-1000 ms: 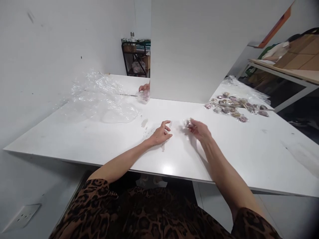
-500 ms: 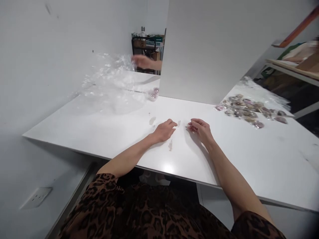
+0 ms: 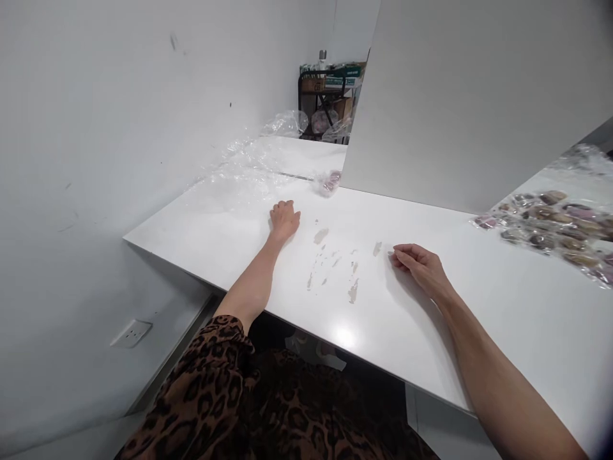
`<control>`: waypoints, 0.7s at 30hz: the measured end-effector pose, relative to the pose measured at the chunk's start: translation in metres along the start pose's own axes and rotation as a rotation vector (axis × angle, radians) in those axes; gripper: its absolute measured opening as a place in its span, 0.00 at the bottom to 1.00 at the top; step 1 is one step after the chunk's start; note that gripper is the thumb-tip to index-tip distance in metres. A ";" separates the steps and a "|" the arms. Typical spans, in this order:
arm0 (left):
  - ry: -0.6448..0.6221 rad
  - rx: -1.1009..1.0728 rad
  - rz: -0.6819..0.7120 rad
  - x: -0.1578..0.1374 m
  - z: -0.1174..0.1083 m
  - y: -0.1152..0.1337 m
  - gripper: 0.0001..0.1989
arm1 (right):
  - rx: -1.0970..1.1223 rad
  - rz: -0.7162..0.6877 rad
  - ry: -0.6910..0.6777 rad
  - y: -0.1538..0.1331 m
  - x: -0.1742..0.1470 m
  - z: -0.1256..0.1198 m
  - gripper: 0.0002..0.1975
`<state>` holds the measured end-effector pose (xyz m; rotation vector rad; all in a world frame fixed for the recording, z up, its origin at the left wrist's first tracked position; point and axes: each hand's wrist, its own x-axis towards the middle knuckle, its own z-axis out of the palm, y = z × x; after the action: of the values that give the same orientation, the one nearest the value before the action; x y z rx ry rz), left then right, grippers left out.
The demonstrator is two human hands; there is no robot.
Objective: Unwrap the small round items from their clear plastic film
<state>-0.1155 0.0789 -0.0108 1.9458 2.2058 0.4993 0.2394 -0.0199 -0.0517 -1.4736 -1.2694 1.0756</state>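
Note:
My left hand (image 3: 286,220) is over the left part of the white table (image 3: 230,246), palm down, its fingers apart and slightly bent. Nothing shows in it. Just beyond it lies a heap of crumpled clear plastic bags (image 3: 249,169). To the right, my right hand (image 3: 421,267) is low over the table, thumb and fingertips pressed together. Whatever is between them, if anything, is too small to make out. Greyish worn patches (image 3: 353,291) mark the tabletop between both hands.
A tall pale panel (image 3: 440,108) stands across the table's back. By its left edge sits a clear bag with something pinkish (image 3: 330,182). Several clear-wrapped brown and pink pieces (image 3: 569,227) lie at right. A dark rack with boxes (image 3: 330,86) stands behind; a wall (image 3: 119,128) borders the left.
My left hand has moved left and away from my right hand, toward the plastic bags. The view has turned left. Another person's hand behind the bags is gone from view.

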 end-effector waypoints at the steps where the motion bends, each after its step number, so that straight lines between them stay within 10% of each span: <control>1: -0.009 -0.045 0.023 0.003 0.007 0.006 0.25 | -0.014 -0.002 -0.002 -0.002 0.000 0.001 0.23; 14: 0.063 -0.513 -0.275 0.119 0.046 0.098 0.41 | -0.151 -0.108 -0.020 -0.002 0.003 0.008 0.22; 21: -0.105 -0.736 -0.180 0.065 0.051 0.094 0.21 | -0.109 -0.135 -0.043 0.001 0.008 0.006 0.21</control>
<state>-0.0198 0.1591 -0.0185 1.3380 1.7456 0.9781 0.2346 -0.0114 -0.0544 -1.4291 -1.4566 0.9668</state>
